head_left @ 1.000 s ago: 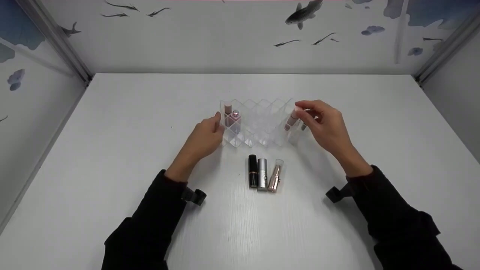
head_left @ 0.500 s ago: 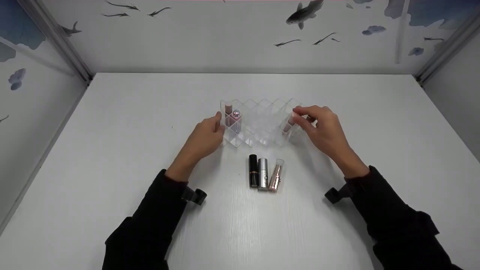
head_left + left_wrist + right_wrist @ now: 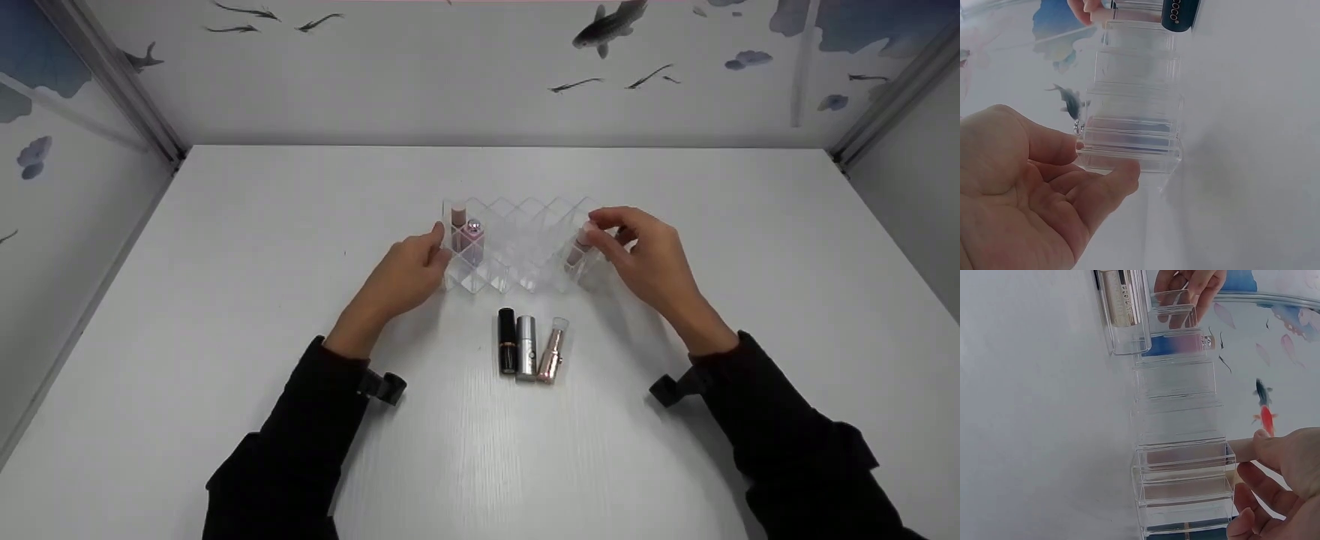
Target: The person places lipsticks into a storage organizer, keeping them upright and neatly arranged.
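Observation:
A clear organizer (image 3: 517, 240) with diamond-shaped compartments stands on the white table. My left hand (image 3: 409, 270) grips its left end between thumb and fingers. At the right end, my right hand (image 3: 645, 251) pinches the pale pink cap of a lip gloss tube (image 3: 579, 251). In the right wrist view, the tube's body lies within a compartment and its cap (image 3: 1242, 449) sticks out. Another pinkish tube (image 3: 1185, 489) sits in a nearby compartment, partly behind my fingers. The left compartments hold a brownish tube (image 3: 458, 217) and a pink-and-purple bottle (image 3: 472, 240) with a shiny round top.
In front of the organizer lie a black lipstick (image 3: 507, 341), a silver tube (image 3: 526, 349) and a rose-gold lipstick (image 3: 553, 352) with a clear cap. White panels printed with fish (image 3: 609, 30) border the table (image 3: 225, 300).
My right hand has moved slightly left, and the lip gloss tube has gone deeper into the organizer's right end. The left hand keeps its grip; its forearm has shifted a little left.

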`<state>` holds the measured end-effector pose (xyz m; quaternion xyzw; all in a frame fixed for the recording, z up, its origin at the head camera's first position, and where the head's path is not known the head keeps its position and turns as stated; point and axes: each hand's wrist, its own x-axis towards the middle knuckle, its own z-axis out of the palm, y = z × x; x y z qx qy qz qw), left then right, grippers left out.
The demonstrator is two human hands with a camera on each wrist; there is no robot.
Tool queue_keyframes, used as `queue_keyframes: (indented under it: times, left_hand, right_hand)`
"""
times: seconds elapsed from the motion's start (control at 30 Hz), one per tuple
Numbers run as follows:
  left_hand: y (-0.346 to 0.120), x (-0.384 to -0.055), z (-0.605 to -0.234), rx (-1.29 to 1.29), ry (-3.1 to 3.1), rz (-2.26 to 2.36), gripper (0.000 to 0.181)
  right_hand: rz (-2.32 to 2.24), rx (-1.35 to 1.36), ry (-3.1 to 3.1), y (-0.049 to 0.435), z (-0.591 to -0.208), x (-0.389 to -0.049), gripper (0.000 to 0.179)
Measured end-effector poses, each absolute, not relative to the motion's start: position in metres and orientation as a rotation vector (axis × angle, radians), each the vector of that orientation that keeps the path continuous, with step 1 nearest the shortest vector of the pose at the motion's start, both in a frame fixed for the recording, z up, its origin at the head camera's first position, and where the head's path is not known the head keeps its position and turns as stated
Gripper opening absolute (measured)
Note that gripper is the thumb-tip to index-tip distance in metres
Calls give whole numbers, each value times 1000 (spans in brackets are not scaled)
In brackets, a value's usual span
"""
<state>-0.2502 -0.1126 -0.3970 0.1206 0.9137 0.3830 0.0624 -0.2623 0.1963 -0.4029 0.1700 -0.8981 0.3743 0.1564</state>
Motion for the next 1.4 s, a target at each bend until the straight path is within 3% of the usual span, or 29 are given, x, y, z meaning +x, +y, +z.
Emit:
queue_keyframes:
  times: [0.17, 0.43, 1.0, 1.4]
  left_hand:
    - [-113, -251, -399, 369, 2778, 1139, 50]
    - [-114, -251, -399, 373, 2786, 1123, 50]
    - [-114, -251, -399, 363, 2761, 1136, 51]
    - [-111, -250, -400, 330, 2772, 1105, 51]
  right_hand:
    - [1065, 424, -2587, 201, -398, -264, 40]
    - [1107, 289, -2691, 212, -386, -266, 69]
    - [1119, 198, -2987, 225, -385, -271, 92]
    - [1052, 165, -3038, 226, -391, -275, 82]
